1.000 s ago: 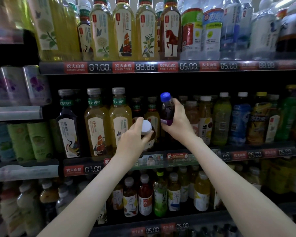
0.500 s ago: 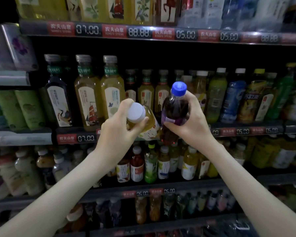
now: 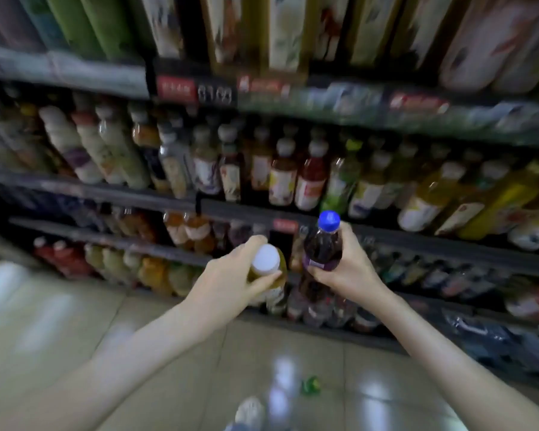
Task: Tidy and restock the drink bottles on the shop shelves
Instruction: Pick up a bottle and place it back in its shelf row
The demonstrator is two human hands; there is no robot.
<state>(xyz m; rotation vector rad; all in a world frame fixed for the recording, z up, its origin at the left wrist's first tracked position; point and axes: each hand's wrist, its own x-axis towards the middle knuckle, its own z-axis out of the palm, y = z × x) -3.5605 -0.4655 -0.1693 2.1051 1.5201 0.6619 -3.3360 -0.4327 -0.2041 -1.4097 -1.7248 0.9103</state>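
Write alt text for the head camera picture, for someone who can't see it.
A person's left grip holds a white-capped yellow bottle and the right grip a blue-capped dark bottle, side by side in front of blurred shop shelves packed with bottles, above a tiled floor.

Entry, head view. I log 2 arms: left forearm and right forearm, both bare from wrist to frame edge. Left hand and right hand are bare too, with slim fingers. Nail detail is lost to blur. At bottom centre is 1 pale rounded shape, possibly a shoe toe, too smeared for me to confirm.
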